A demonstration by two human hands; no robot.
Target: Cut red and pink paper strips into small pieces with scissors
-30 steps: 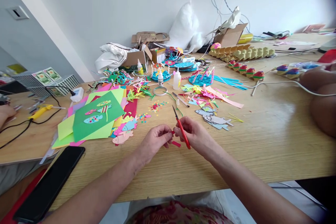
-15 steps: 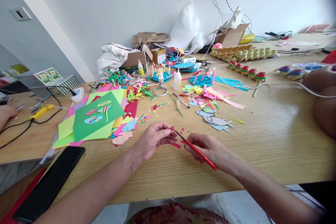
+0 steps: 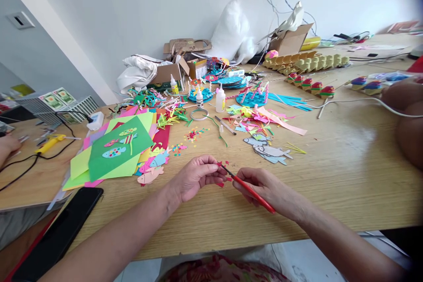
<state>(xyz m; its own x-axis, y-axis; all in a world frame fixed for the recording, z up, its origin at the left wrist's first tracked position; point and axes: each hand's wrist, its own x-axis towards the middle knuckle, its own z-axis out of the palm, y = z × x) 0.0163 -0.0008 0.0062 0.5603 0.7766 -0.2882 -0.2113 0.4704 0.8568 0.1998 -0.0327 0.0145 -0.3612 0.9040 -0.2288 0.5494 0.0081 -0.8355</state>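
Pinched between the thumb and fingers of my left hand [image 3: 200, 172] is a small piece of red paper [image 3: 219, 165]. My right hand [image 3: 261, 187] is wrapped round red-handled scissors [image 3: 253, 194], whose dark blades point up and left, their tips at the red paper. Tiny red scraps lie on the table just beyond and below the blades. Paper fish cutouts [image 3: 150, 175] rest left of my left hand, and grey-blue paper fish [image 3: 271, 153] lie beyond my right hand. Small coloured paper dots [image 3: 194, 134] are scattered further up.
Stacked coloured paper [image 3: 79, 163] with a green sheet on top lies at left, above a black phone [image 3: 59, 233]. Glue bottles [image 3: 220, 99], paper strips [image 3: 280, 121] and egg cartons [image 3: 324, 62] stand further back. Other people's hands show at left [image 3: 9, 145] and arms at right [image 3: 406, 101].
The scissors' tips have come in closer on the red paper beside my left fingers. The whole view has shifted slightly. Both hands keep their holds.
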